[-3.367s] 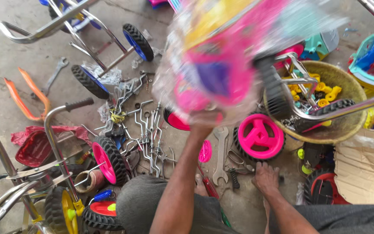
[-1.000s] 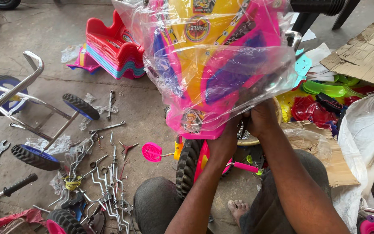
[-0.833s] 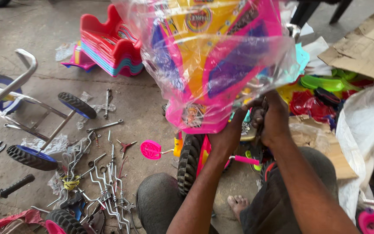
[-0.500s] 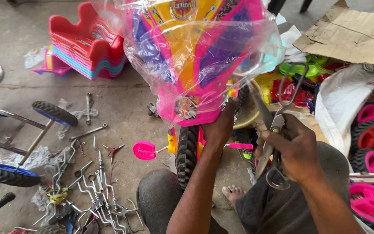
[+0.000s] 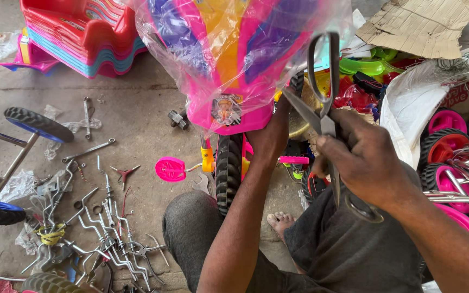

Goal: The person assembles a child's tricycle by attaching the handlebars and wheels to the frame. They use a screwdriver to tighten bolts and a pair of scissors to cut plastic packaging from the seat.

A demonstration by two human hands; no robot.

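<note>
gripping large steel scissors (image 5: 324, 116) in the right hand (image 5: 367, 163), the person's left hand (image 5: 270, 138) steadies the bottom edge of the plastic-wrapped pink tricycle front (image 5: 234, 59), whose thin film looks soft, slippery, easily torn.

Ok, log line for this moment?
left hand: holds wrapped toy body | right hand: holds scissors, blades open | front wheel: below

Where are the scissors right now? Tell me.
In the head view, the scissors are right of centre, in the right hand, blades up beside the plastic-wrapped pink toy that the left hand holds.
</note>
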